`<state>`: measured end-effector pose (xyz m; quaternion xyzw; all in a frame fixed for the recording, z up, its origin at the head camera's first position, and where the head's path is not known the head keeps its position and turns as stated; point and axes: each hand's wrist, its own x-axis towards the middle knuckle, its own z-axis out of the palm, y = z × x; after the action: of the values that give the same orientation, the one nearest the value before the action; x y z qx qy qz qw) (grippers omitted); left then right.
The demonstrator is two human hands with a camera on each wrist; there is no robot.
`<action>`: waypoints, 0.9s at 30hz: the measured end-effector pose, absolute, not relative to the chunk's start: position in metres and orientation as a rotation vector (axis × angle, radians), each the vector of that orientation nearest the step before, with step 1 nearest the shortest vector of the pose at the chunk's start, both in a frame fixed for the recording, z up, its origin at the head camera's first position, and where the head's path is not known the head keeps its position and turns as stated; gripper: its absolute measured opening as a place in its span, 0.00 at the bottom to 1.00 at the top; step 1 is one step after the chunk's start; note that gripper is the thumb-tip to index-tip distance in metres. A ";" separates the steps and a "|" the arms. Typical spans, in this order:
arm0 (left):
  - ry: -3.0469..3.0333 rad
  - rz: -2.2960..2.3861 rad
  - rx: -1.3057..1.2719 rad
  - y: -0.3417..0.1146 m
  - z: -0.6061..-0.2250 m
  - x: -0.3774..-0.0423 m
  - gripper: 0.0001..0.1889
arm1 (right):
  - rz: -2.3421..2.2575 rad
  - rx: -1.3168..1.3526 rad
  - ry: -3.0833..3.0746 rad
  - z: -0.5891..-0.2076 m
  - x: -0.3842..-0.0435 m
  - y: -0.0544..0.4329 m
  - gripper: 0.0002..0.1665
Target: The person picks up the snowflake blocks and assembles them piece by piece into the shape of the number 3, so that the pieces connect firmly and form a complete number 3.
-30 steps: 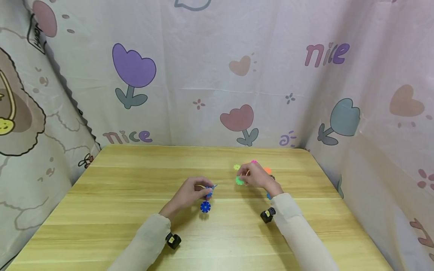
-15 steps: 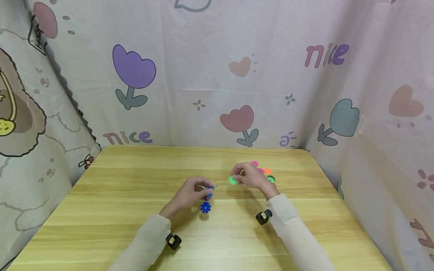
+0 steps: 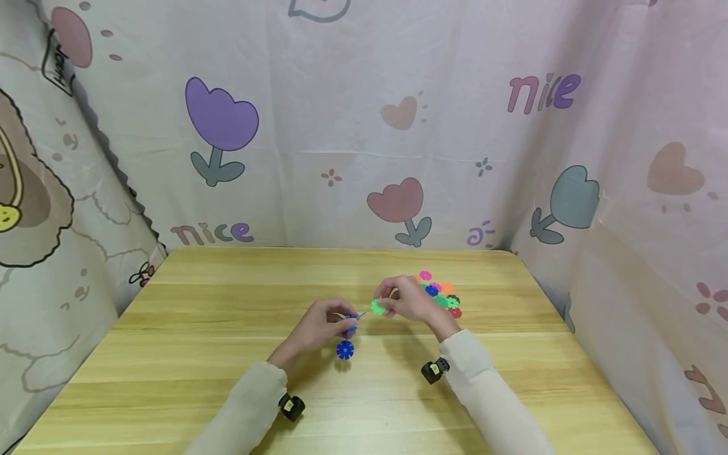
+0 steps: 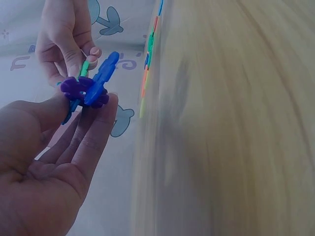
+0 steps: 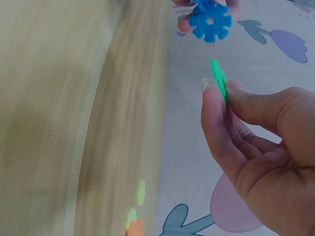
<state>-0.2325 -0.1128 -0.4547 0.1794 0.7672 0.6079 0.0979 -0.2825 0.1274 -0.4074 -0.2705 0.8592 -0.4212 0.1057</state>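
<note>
My left hand [image 3: 321, 325] pinches a small cluster of joined snowflake discs between thumb and fingers. In the left wrist view the cluster shows a purple disc [image 4: 74, 88] and a dark blue disc [image 4: 102, 78]; a lighter blue disc [image 5: 210, 20] faces the right wrist camera. Thumb and index finger of my right hand [image 3: 407, 299] pinch a bright green snowflake disc [image 5: 219, 81] by its edge. That disc is held just right of the cluster, with a small gap between them in the head view. Both hands are above the table.
Several loose snowflake discs lie behind and right of my right hand, among them a pink disc [image 3: 425, 275], an orange disc [image 3: 447, 287] and a red disc [image 3: 455, 313]. The wooden table [image 3: 199, 354] ends at a patterned curtain [image 3: 318, 126].
My right hand has moved left with the green disc, away from the loose discs and closer to the cluster. More of the loose discs now show. The left hand stays nearly still.
</note>
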 end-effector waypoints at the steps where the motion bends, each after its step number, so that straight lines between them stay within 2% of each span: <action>1: 2.270 1.799 0.533 -0.113 -0.455 -0.233 0.07 | -1.240 -0.803 2.526 -0.407 -0.282 0.126 0.04; 27: 2.346 1.751 0.556 -0.112 -0.459 -0.234 0.06 | -1.278 -0.797 2.485 -0.416 -0.279 0.116 0.04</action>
<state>-0.2340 -0.1123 -0.4590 0.1859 0.7847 0.5857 0.0807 -0.2788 0.1159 -0.4156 -0.2724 0.8492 -0.4367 0.1179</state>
